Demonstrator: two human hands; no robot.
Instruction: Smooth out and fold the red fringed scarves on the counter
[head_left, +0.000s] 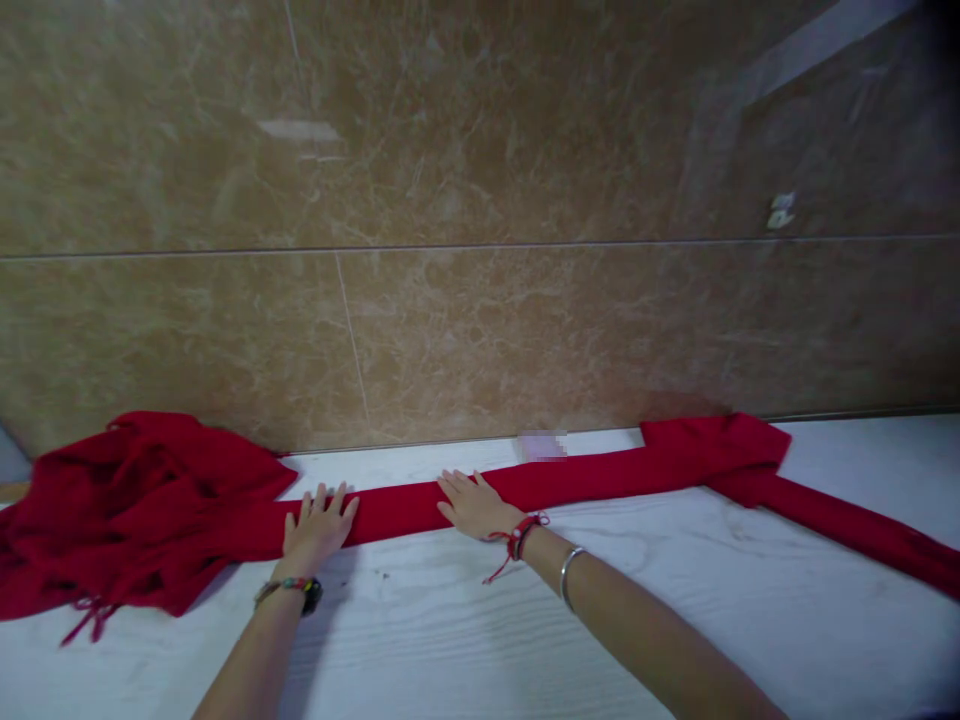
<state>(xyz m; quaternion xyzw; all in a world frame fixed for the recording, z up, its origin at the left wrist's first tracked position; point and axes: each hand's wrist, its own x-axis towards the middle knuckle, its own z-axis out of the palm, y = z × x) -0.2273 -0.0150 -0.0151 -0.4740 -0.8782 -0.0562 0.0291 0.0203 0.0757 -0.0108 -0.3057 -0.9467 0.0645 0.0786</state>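
Note:
A long red cloth strip, like a scarf or sash (585,482), runs across the white wood-grained surface. My left hand (319,525) lies flat on the strip near the bunched cloth, fingers spread. Further right, my right hand (474,503) also rests palm down on the strip, fingers stretched out. To the left the cloth gathers into a crumpled red heap (142,510), with a small tassel at its lower edge. On the right it folds over itself, and a narrower tail (862,530) slants toward the right edge of the view.
A brown marbled tile wall (480,330) rises directly behind the white surface (420,630). A small pale, blurred patch (543,446) lies between the strip and the wall. Something small and white (781,210) shows on the wall at upper right.

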